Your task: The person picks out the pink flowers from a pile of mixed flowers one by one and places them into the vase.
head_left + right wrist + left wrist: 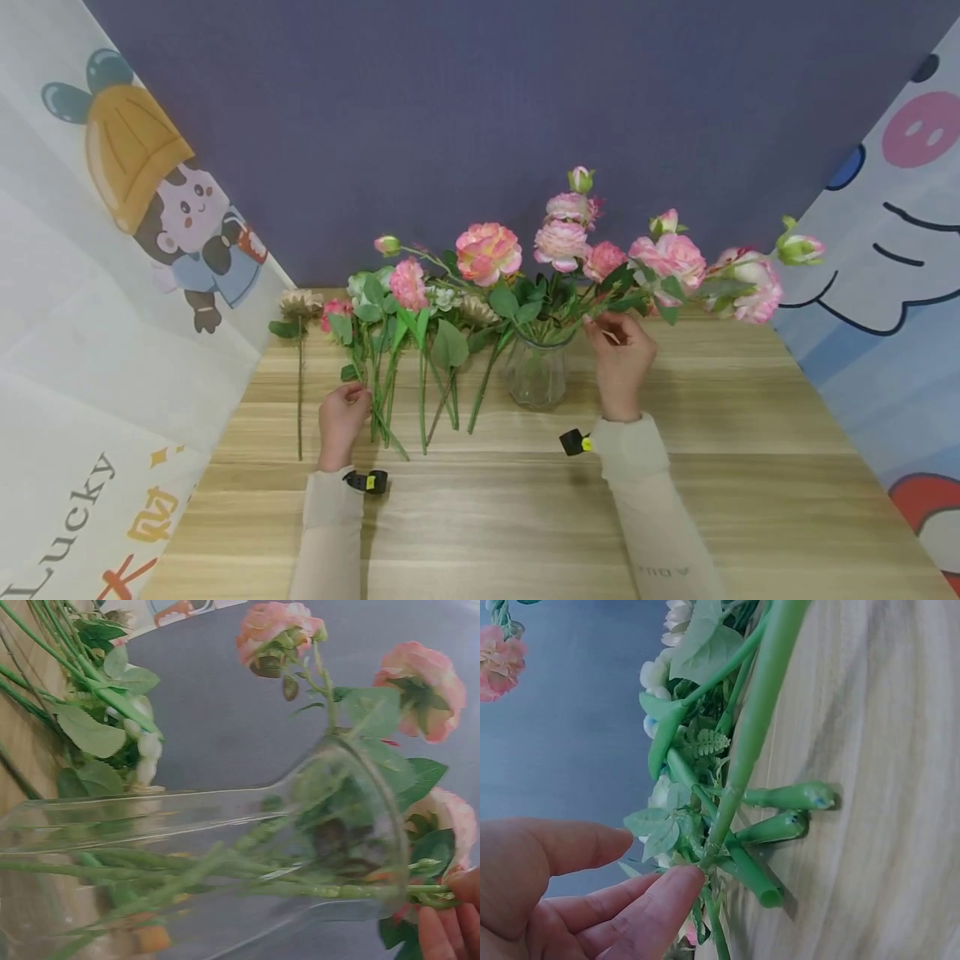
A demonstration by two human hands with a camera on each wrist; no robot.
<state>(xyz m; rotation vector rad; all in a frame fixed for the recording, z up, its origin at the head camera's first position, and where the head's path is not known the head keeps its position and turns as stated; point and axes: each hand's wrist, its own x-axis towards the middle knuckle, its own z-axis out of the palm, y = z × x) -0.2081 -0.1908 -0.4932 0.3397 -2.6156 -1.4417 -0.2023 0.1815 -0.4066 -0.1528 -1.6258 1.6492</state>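
Note:
A clear glass vase [536,379] stands upright on the table, holding several pink artificial flowers [562,242] that fan out above its rim. At its mouth my right hand [624,354] pinches a green flower stem [360,891] between thumb and fingers; the stem's lower part shows through the glass. My left hand [345,421] is beside the loose stems [390,408] lying left of the vase. In the left wrist view its thumb and fingers are apart, one fingertip [686,879] right at a thick green stem [754,727].
A single pale flower [300,333] with a long thin stem lies at the far left of the wooden table [480,533]. Behind stands a dark blue panel [450,108]. Cartoon-printed panels [60,275] flank the table on both sides.

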